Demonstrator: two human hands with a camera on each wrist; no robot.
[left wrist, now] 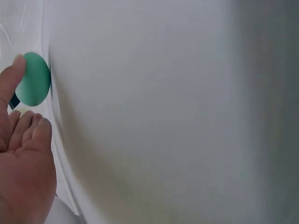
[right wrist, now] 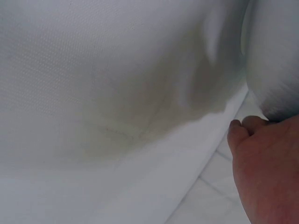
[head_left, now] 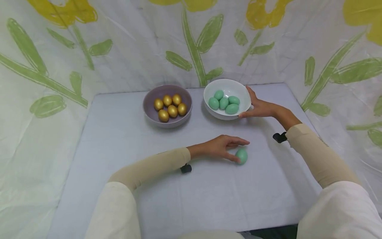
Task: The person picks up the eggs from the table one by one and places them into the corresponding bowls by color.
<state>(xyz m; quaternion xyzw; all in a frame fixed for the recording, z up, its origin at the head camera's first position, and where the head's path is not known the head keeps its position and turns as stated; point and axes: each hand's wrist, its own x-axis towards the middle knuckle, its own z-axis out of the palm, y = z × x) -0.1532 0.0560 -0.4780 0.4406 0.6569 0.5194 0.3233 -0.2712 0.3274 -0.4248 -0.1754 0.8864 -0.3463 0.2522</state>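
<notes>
On the table, a single green egg (head_left: 242,156) stands beside my left hand (head_left: 219,147). The thumb is right at its near side, while the other fingers extend past it, apart from the shell. From the left wrist, the thumb overlaps the egg (left wrist: 35,79) and the fingertips (left wrist: 43,126) point forward below it. My right hand (head_left: 259,105) holds the right side of a white bowl (head_left: 219,114), thumb at the front and fingers behind. Several green eggs (head_left: 223,103) lie inside that bowl. In the right wrist view, fingers (right wrist: 239,133) reach the bowl's underside (right wrist: 275,88).
A mauve bowl (head_left: 147,111) with several golden eggs (head_left: 172,111) stands left of the white one. White cloth covers the table (head_left: 119,132). Behind it and along both sides hangs a sheet (head_left: 131,49) painted with yellow flowers and green leaves.
</notes>
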